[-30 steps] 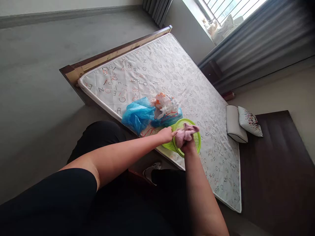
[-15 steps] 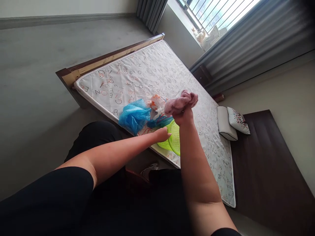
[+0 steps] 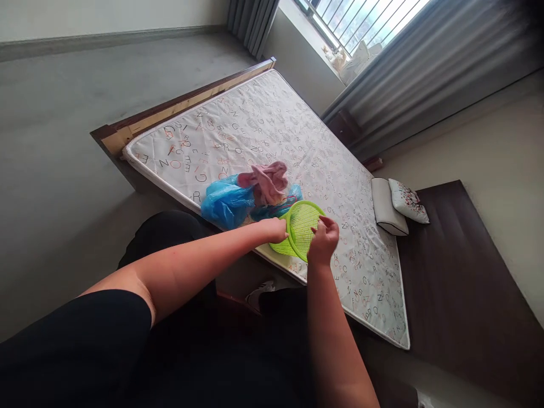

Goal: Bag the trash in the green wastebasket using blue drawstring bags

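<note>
My left hand [image 3: 274,229] is closed on the near-left rim of a bright green mesh basket [image 3: 306,218], which lies tipped at the mattress edge with its mouth facing right. Over the basket's right side is my right hand [image 3: 323,241], fingers loosely bent and apart, nothing visible in them. I cannot tell whether it touches the rim. A crumpled pink cloth [image 3: 272,180] is over the plastic bags beyond the basket; whether it has fully landed is unclear. To its left is a blue plastic bag [image 3: 227,201]. Another bluish bag [image 3: 293,195] sits partly hidden behind the basket.
The letter-printed mattress [image 3: 246,136] lies on a wooden bed frame [image 3: 182,105]. Two pillows [image 3: 406,201] rest by the dark headboard [image 3: 459,260]. Grey curtains [image 3: 408,85] hang beside a barred window [image 3: 361,22]. My leg [image 3: 165,238] is close to the bed edge.
My right hand has let go of the pink cloth, which is now farther left over the bags. That hand has moved down to the basket. My left hand keeps its hold on the rim.
</note>
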A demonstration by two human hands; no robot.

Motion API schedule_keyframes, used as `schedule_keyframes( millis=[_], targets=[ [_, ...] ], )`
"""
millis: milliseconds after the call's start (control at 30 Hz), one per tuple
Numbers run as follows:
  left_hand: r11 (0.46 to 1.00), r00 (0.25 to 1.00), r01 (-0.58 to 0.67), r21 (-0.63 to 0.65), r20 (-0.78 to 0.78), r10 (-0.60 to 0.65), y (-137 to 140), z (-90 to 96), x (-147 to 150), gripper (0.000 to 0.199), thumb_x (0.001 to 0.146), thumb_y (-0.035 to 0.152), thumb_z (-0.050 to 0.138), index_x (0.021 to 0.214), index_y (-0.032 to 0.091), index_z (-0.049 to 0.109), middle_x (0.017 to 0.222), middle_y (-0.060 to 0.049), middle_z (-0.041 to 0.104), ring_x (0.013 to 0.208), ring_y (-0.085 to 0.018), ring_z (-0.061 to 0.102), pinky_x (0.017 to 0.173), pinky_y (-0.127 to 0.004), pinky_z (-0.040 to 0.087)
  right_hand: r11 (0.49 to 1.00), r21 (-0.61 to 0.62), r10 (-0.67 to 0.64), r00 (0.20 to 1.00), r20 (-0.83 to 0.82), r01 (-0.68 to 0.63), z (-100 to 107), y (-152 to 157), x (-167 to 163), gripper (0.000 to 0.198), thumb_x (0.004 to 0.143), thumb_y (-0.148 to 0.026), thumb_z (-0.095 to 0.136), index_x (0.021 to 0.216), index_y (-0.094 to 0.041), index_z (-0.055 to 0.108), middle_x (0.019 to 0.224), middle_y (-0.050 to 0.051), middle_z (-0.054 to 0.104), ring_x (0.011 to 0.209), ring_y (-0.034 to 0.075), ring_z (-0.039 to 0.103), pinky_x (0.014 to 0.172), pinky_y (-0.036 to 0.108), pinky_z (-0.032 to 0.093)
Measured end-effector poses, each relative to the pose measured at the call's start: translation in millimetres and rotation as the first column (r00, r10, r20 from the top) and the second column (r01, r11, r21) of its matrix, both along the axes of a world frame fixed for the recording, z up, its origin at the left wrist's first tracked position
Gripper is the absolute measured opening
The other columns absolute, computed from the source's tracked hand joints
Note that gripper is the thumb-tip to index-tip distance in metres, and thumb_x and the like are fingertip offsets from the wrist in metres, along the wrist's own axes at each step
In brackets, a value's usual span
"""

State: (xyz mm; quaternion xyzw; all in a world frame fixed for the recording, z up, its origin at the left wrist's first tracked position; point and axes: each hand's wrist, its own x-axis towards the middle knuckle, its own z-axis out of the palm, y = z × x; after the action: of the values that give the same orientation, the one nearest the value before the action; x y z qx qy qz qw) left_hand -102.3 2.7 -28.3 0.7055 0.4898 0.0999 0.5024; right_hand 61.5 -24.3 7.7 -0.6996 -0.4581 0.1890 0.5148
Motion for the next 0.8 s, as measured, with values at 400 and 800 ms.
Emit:
schedule_keyframes(
  millis=[400, 800],
  targets=[
    [0.955, 0.978, 0.139, 0.263, -0.187, -0.091, 12, -59.9, -7, 0.05, 0.098, 0.035, 0.063, 0.143, 0.014, 0.06, 0.139, -0.021, 0.068, 0.127, -0.032, 0.067, 0.107, -0.038, 0.051, 0.981, -0.185, 0.026, 0.911, 0.411, 0.055, -43, -112, 160, 0.056, 0.09, -0.045, 0.047, 0.136, -0.017, 0.063, 0.144, 0.016, 0.066, 0.138, 0.03, 0.058, 0.123, 0.051, 0.04],
    [0.921, 0.991, 0.085, 0.381, -0.125, -0.04, -5, -76.1, -39, 0.035, 0.093, 0.023, 0.06, 0.123, 0.013, 0.074, 0.126, -0.017, 0.077, 0.114, -0.029, 0.074, 0.105, -0.041, 0.055, 0.991, -0.093, 0.128, 0.901, 0.415, -0.098, -103, -156, 179, 0.045, 0.096, -0.035, 0.044, 0.132, -0.018, 0.066, 0.14, 0.016, 0.069, 0.141, 0.03, 0.058, 0.124, 0.058, 0.042]
  ],
)
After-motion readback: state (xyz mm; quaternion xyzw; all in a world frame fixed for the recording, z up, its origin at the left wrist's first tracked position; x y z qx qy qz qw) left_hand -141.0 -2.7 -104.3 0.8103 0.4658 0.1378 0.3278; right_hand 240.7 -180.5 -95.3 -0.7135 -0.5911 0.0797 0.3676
